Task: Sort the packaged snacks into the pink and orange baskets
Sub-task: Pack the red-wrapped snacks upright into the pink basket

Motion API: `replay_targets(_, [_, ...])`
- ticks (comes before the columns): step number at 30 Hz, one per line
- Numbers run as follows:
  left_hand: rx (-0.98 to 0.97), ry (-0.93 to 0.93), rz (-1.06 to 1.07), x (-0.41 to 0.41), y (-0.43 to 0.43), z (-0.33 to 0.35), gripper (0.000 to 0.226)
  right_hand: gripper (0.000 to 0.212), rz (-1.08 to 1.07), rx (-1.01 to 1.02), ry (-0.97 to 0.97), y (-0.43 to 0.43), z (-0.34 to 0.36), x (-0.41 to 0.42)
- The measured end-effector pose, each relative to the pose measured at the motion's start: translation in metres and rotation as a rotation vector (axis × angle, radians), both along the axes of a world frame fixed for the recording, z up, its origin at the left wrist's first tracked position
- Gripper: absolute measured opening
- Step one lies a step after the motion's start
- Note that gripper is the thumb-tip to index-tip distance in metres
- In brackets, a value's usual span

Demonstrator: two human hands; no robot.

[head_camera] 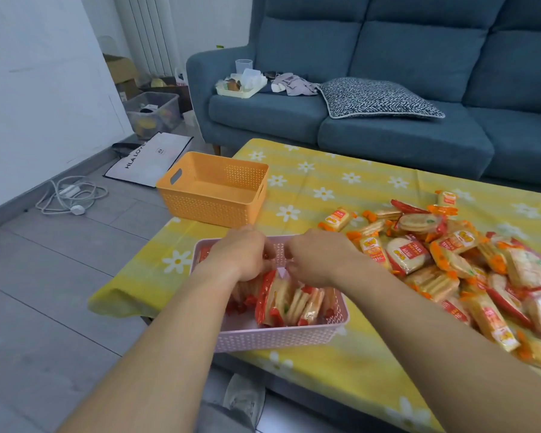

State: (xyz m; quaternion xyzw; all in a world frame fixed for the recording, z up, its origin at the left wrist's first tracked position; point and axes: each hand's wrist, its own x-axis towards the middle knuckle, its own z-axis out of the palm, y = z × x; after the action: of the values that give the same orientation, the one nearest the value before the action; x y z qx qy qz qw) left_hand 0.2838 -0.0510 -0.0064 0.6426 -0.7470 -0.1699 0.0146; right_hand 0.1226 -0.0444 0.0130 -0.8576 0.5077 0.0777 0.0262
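The pink basket (pixel 281 337) stands at the table's near left corner, and a row of red snack packs (pixel 289 303) stands upright inside it. Both my hands reach into its far half. My left hand (pixel 239 254) curls its fingers down over red packs at the basket's far left. Beside it, my right hand (pixel 317 257) curls its fingertips onto the top of the red packs; the fingertips of both hands are mostly hidden. Behind the pink basket the orange basket (pixel 214 203) sits empty. A pile of mixed orange and red snack packs (pixel 450 260) covers the table's right side.
The table wears a yellow flowered cloth (pixel 310 182). A blue sofa (pixel 388 129) with a patterned cushion (pixel 375 98) and a small tray of items stands behind it. A white cable (pixel 72 195), a paper bag (pixel 150 160) and storage boxes lie on the floor to the left.
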Motion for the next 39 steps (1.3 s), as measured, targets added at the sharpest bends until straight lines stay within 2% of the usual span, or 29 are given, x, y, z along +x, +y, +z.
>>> replay_targets(2, [-0.040, -0.072, 0.024, -0.004, 0.000, -0.002, 0.023, 0.031, 0.044, 0.044, 0.104, -0.004, -0.008, 0.012])
replay_targets(4, [-0.101, -0.108, 0.048, -0.008, 0.001, -0.001, 0.015, 0.031, 0.063, 0.141, 0.092, -0.008, -0.014, 0.017])
replay_targets(6, [-0.118, -0.100, 0.074, -0.008, 0.001, 0.001, 0.012, 0.025, 0.066, 0.228, 0.024, -0.012, -0.014, 0.013])
replay_targets(9, [-0.120, -0.065, 0.087, -0.002, 0.001, 0.008, 0.007, 0.018, 0.045, 0.401, -0.190, -0.011, -0.014, 0.002])
replay_targets(11, [-0.131, 0.033, 0.105, 0.005, 0.000, 0.010, 0.010, 0.017, 0.057, 0.429, -0.289, -0.008, -0.015, -0.003])
replay_targets(13, [-0.151, 0.167, 0.144, 0.012, 0.000, 0.012, 0.020, 0.012, 0.083, 0.399, -0.296, -0.007, -0.017, -0.009])
replay_targets(16, [-0.182, 0.371, 0.172, 0.019, 0.004, 0.016, 0.017, 0.004, 0.082, 0.374, -0.274, -0.006, -0.017, -0.014])
replay_targets(18, [-0.174, 0.488, 0.179, 0.020, 0.007, 0.017, 0.015, 0.010, 0.054, 0.371, -0.278, -0.005, -0.019, -0.014])
replay_targets(21, [-0.153, 0.570, 0.202, 0.019, 0.009, 0.017, 0.012, 0.021, 0.031, 0.379, -0.320, -0.003, -0.018, -0.010])
replay_targets(25, [-0.045, 0.733, 0.245, 0.014, 0.010, 0.017, 0.016, 0.040, 0.135, 0.408, -0.339, 0.001, -0.020, -0.004])
replay_targets(29, [-0.147, 0.877, 0.292, 0.015, 0.010, 0.030, 0.029, 0.023, 0.171, 0.371, -0.385, 0.003, -0.026, -0.005])
replay_targets(34, [-0.197, 1.111, 0.369, 0.025, 0.011, 0.037, 0.042, 0.012, 0.083, 0.461, -0.691, 0.005, -0.016, -0.023])
replay_targets(39, [-0.239, 1.302, 0.365, 0.028, 0.012, 0.040, 0.029, 0.012, -0.104, 0.424, -1.030, 0.004, -0.001, -0.045])
